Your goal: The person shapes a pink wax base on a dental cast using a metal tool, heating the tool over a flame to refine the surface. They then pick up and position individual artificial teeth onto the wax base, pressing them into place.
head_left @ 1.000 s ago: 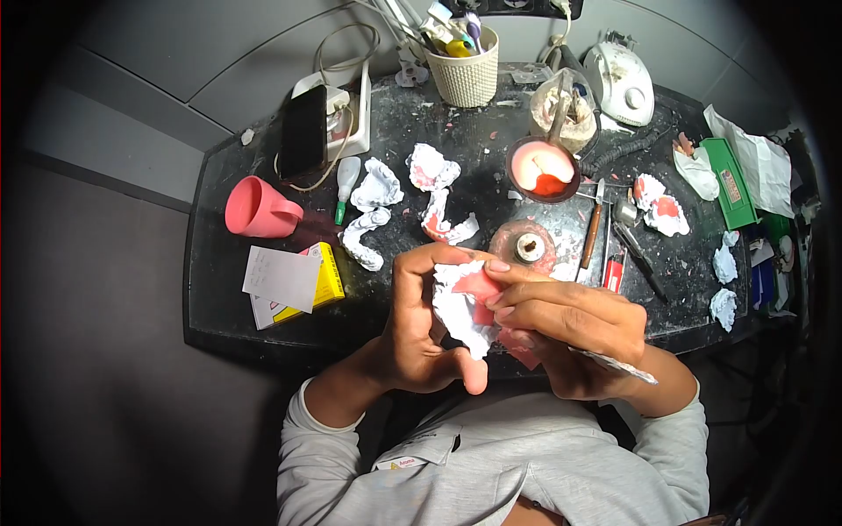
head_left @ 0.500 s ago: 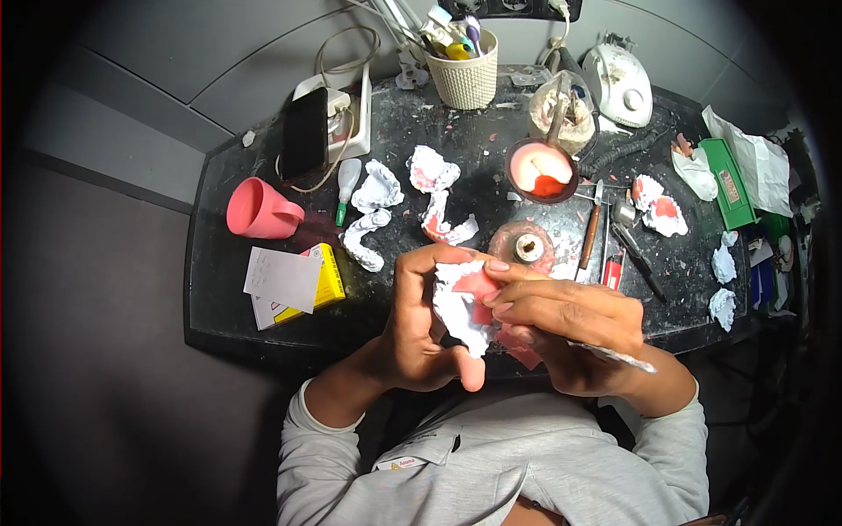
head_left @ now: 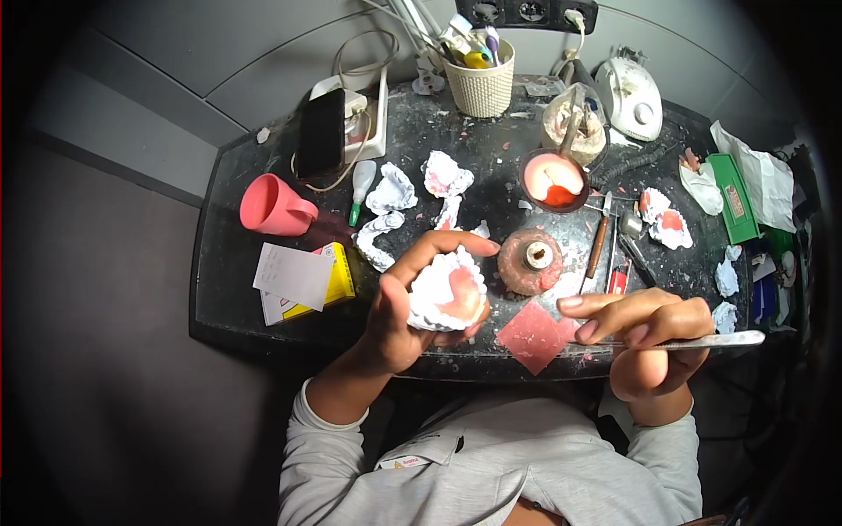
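Observation:
My left hand [head_left: 395,329] grips a white plaster dental cast [head_left: 428,294], its toothed rim facing up and a pink wax patch [head_left: 463,294] on its inner surface. To the right, my right hand [head_left: 653,337] holds a slim metal dental instrument [head_left: 732,340], its flat silver end sticking out past the fingers; the other end is hard to make out. A square pink wax sheet [head_left: 535,337] lies on the bench between the hands. Just beyond it sits a round, wax-stained burner [head_left: 531,263] with a metal wick top.
A pan of melted wax [head_left: 554,180] stands behind the burner. More plaster casts [head_left: 392,188] lie left of centre, near a pink mug [head_left: 274,206] and a yellow box [head_left: 338,276]. Tools, including a wooden-handled knife [head_left: 599,241], lie right, before a green box [head_left: 732,197].
My right hand has drawn away from the cast to the right, still with the instrument. My left hand has tilted the cast so its wax-covered inside shows. The wax sheet is uncovered.

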The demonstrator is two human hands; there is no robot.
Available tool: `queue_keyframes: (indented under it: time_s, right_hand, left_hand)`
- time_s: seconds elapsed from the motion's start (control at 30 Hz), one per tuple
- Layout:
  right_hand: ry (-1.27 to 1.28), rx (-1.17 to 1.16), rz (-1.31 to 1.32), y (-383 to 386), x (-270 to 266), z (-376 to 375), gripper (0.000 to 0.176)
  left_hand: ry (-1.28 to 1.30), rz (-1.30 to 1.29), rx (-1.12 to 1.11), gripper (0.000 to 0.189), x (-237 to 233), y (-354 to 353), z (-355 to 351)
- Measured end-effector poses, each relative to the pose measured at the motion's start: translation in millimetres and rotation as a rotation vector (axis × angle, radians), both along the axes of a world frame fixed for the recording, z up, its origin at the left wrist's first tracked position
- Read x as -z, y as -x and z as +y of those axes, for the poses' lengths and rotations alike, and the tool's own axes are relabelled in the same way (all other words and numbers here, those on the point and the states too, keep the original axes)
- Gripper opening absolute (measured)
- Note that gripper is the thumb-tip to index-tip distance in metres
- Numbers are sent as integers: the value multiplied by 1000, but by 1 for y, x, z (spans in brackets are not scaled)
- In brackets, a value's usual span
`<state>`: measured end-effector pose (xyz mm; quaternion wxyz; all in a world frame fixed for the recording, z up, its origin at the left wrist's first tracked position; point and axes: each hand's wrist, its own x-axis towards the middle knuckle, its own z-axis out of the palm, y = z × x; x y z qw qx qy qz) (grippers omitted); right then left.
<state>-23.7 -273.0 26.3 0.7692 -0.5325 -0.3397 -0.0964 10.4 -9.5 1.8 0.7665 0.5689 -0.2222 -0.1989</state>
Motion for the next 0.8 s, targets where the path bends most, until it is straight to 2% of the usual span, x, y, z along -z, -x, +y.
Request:
queue_keyframes:
  time_s: [0.1,0.13,0.17,0.23,0.27,0.3,0.37,0.4,0.47,0.57,0.63,0.8]
  right_hand:
    - [-126,-104,102,1,4,2,34]
    - [-104,-158,-2,-6,10,1,26]
    - [-105,-158,-2,-6,9,-1,26]
    - [126,-125,-13,-4,5,-5,20]
    - [124,-24,-75,-4,14,7,15]
    - [380,50,-182,-8,2,7,17]
    - [427,194,-158,-1,11,20,20]
    - [427,196,-158,-2,10,23,20]
    - [628,297,-295,-5,6,26,23]
    - [666,321,-418,-11,0,32,27]
    - [664,329,-372,-8,5,33,28]
    - [712,312,-349,-7,8,33,29]
  left_hand:
    - [52,55,-23,114,3,-2,0]
    - [55,79,-9,111,3,-2,1]
    - [59,104,5,108,3,-2,1]
    - [20,59,-16,105,5,-2,0]
    - [-19,13,-39,102,5,-3,-1]
    - [-20,13,-37,102,6,-3,-3]
    - [-118,-102,-99,110,7,-5,-7]
    - [-112,-53,-8,106,11,-5,2]
    - [-123,-68,-26,100,15,-2,2]
    - [-139,-115,-100,94,11,1,-3]
    - [-159,-57,-5,95,3,0,-1]
    - [-217,-85,-26,100,-1,2,-3]
